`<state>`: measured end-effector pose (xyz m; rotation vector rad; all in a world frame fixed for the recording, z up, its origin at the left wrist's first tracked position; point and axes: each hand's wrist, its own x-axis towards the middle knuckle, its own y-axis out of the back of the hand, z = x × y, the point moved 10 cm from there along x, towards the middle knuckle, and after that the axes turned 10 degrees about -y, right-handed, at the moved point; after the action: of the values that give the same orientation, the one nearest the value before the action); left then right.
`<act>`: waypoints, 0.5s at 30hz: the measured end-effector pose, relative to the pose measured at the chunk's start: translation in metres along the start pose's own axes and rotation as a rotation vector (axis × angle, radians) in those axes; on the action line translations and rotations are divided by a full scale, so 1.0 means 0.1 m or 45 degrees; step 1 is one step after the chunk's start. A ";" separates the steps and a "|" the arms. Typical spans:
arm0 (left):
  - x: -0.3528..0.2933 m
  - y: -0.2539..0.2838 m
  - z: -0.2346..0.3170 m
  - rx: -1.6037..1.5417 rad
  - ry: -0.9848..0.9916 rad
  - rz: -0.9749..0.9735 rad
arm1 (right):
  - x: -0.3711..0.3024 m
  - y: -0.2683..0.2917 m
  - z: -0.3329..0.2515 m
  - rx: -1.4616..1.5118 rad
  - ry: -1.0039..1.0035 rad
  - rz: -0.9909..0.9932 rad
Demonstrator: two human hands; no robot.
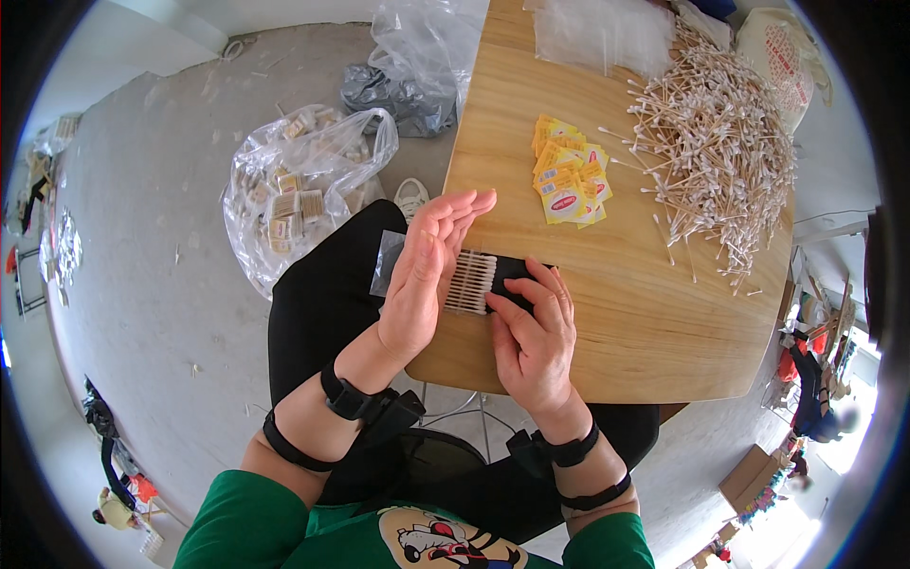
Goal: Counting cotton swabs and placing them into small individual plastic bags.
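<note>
A row of double-ended cotton swabs [470,282] lies side by side between my hands at the table's near left edge. My left hand [417,280] is open, its fingers stretched out and held together, with its edge along the left end of the row. Part of a small clear plastic bag [387,262] shows beyond that hand. To the right of the swabs is a black flat piece [513,271]. Bent fingers of my right hand [538,337] close over it, the index fingertip at the swabs' end. My right palm hides part of the piece.
A large heap of loose cotton swabs [716,142] covers the table's far right. Yellow printed cards [573,180] lie mid-table, and clear bags [607,36] at the far edge. On the floor at left stands a clear sack [248,204] of packed swabs, near grey plastic bags [403,95].
</note>
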<state>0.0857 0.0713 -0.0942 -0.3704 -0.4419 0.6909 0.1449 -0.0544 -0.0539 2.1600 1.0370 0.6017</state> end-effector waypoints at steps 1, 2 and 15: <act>0.00 0.00 0.00 0.002 0.003 0.000 | 0.00 0.00 0.00 0.000 0.000 0.000; 0.00 0.00 0.00 0.002 0.003 0.000 | 0.00 0.00 0.00 -0.002 0.003 0.001; 0.00 0.00 0.00 0.015 0.017 0.002 | 0.01 -0.02 -0.01 -0.049 -0.009 0.014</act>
<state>0.0859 0.0709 -0.0942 -0.3644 -0.4246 0.6916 0.1441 -0.0522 -0.0547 2.1339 1.0025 0.6133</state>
